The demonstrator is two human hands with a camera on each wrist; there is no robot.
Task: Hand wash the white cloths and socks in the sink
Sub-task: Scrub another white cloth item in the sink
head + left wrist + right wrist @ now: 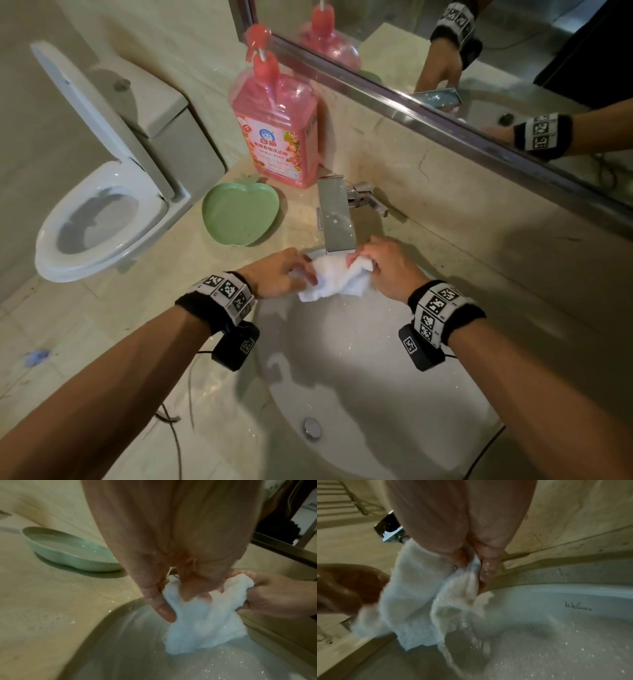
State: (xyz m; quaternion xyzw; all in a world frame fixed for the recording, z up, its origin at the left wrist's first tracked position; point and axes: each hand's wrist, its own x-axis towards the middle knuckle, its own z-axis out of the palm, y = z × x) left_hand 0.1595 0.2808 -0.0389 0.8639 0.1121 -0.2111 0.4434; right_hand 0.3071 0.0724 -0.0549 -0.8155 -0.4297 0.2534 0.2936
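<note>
Beige marble desk (113,308) surrounds a white oval ceramic sink (359,377), a square chrome tap (337,219) at its far rim. Under the tap, the left hand (279,272) and right hand (390,270) each pinch an end of a small white terry cloth (330,282). Soaked, it looks limp, heavier and slightly slippery; bunched edges probably offer the surest hold.

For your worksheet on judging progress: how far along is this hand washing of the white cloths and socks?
Done: the white cloth is wet.
In hand: the left hand and right hand grip it under the faucet, and water runs off it into the sink.
Left: no socks or other cloths show, so the remainder cannot be judged.
</note>
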